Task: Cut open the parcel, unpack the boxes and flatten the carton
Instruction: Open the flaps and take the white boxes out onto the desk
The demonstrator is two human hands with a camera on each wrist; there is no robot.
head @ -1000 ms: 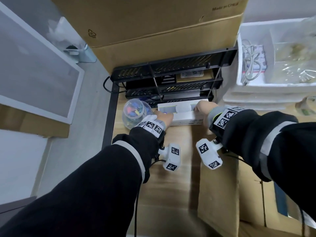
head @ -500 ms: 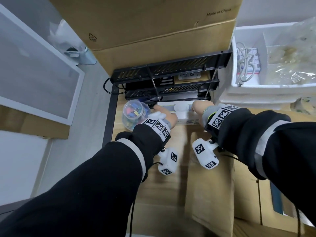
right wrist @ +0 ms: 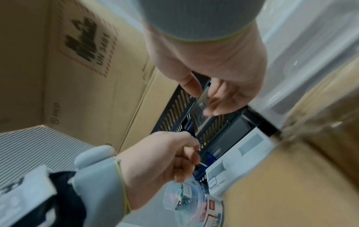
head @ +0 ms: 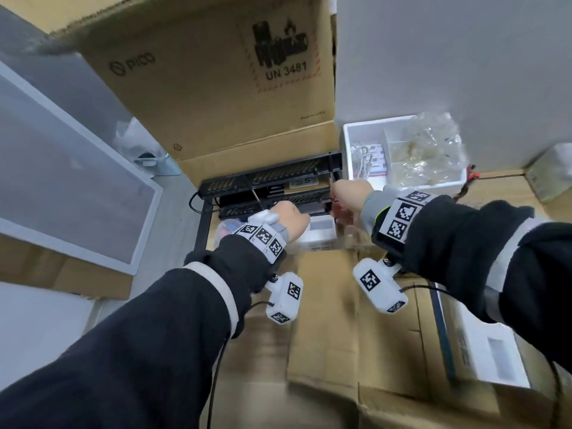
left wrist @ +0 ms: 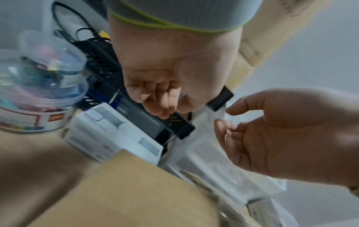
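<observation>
A tall brown carton [head: 216,88] stands upright at the counter's far edge, printed PICO and UN 3481, its broad face toward us. Below it, flat brown cardboard [head: 325,305] spreads over the near side of the counter [head: 213,230], its long axis running from the near edge toward the black rack. To the right sits a white bin [head: 365,131] with cables and clear bags inside. The black slatted rack [head: 272,178] stands at the foot of the tall carton, tiers stacked, long axis running left to right.

Just in front of the rack lies the white box [head: 318,233], flat on the counter, its long axis parallel to the rack, one long side touching the cardboard's far edge. It sits wedged between rack and cardboard. Left of the box, a clear tub [left wrist: 38,86] of coloured bits stands upright, just beside it.

The left hand [head: 288,218] hovers above the box's left end, fingers [left wrist: 153,98] curled into the palm, holding nothing that I can make out. The right hand [head: 349,196] hangs off the rack's right end, above the box's right end, fingers [right wrist: 215,107] loosely spread, touching nothing. Much of the wrist views is blurred.
</observation>
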